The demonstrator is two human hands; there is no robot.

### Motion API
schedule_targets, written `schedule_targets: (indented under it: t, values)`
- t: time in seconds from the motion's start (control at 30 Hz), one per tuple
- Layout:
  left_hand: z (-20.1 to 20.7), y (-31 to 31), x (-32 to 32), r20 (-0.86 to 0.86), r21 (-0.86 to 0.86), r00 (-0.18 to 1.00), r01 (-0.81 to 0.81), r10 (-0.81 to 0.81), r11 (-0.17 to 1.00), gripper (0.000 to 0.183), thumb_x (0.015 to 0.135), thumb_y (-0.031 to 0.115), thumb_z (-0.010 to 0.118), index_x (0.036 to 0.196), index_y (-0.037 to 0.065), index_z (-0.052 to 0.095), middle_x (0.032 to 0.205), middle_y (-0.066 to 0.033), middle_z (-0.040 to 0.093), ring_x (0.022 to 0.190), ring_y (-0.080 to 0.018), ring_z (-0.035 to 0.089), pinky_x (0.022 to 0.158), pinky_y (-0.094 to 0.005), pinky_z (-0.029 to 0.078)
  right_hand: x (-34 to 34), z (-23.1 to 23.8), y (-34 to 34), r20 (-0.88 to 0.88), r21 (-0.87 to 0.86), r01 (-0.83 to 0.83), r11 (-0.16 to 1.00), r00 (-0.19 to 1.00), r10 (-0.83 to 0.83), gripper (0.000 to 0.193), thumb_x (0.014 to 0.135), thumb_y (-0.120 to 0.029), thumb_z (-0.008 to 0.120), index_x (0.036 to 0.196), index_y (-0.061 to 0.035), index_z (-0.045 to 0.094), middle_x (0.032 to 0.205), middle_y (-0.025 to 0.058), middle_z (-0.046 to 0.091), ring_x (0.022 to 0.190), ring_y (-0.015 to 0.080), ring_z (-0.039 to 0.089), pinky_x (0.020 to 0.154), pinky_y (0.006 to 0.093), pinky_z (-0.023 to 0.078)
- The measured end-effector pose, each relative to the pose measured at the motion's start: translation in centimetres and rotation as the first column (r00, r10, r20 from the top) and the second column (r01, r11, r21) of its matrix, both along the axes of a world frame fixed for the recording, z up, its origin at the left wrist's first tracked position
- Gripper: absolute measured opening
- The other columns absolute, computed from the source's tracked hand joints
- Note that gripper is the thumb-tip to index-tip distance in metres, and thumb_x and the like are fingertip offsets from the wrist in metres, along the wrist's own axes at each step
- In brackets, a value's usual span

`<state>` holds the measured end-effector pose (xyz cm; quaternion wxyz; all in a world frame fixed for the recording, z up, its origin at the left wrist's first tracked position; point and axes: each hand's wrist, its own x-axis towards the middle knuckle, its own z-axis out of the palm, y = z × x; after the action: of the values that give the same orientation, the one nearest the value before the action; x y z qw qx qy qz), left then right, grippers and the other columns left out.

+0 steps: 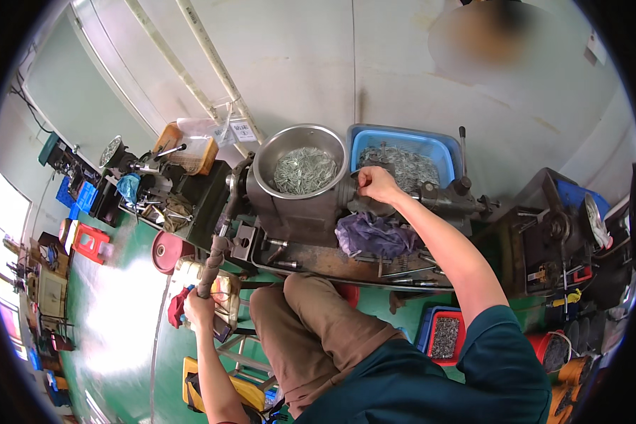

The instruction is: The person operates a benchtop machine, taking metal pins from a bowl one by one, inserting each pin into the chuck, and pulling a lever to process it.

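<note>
My left hand [199,309] is closed round the lower end of a long wrapped lever [214,263] on the left side of a small bench lathe [290,220]. With bent arm, my right hand [376,184] reaches to the lathe's spindle end, its fingertips pinched together; whatever is between them is too small to make out. On top of the lathe's head rests a round steel bowl [263,159] holding many small slender metal pieces [304,172]. Below my right hand a crumpled purple cloth [376,235] lies over the lathe bed.
Behind the lathe stands a blue basket [447,164] of similar metal pieces. Hand tools [417,281] lie on the tray's front edge. More machines stand left [166,185] and right [555,230]. On the floor, a red bin [461,345] holds small parts beside a yellow-and-black bag [191,385].
</note>
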<state>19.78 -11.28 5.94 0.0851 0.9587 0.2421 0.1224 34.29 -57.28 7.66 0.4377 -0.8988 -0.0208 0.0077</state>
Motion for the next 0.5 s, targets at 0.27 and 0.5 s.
schedule_targets:
  t: [0.27, 0.5]
  values:
    - [0.4, 2.0, 1.5, -0.081, -0.037, 0.997, -0.006, 0.003, 0.999, 0.022, 0.062, 0.016, 0.056, 0.080, 0.005, 0.059, 0.075, -0.0176, 0.058, 0.072, -0.0331, 0.056, 0.064, -0.0401, 0.044, 1.8, 4.0, -6.1, -0.038, -0.556, 0.092, 0.826, 0.990, -0.136, 0.023, 0.063, -0.029, 0.061, 0.077, -0.0117, 0.063, 0.080, 0.0084, 0.061, 0.080, 0.0230, 0.057, 0.070, 0.0375, 0.044]
    - [0.4, 2.0, 1.4, -0.099, -0.053, 0.995, -0.010, 0.005, 0.999, 0.023, 0.061, 0.016, 0.056, 0.081, 0.005, 0.059, 0.074, -0.0173, 0.058, 0.072, -0.0328, 0.056, 0.065, -0.0399, 0.044, -3.1, 5.6, -18.8, 0.214, -0.802, 0.399, 0.444, 0.886, -0.411, 0.030, 0.075, -0.037, 0.050, 0.084, -0.0102, 0.060, 0.103, 0.0069, 0.053, 0.110, 0.0230, 0.038, 0.086, 0.0464, 0.030]
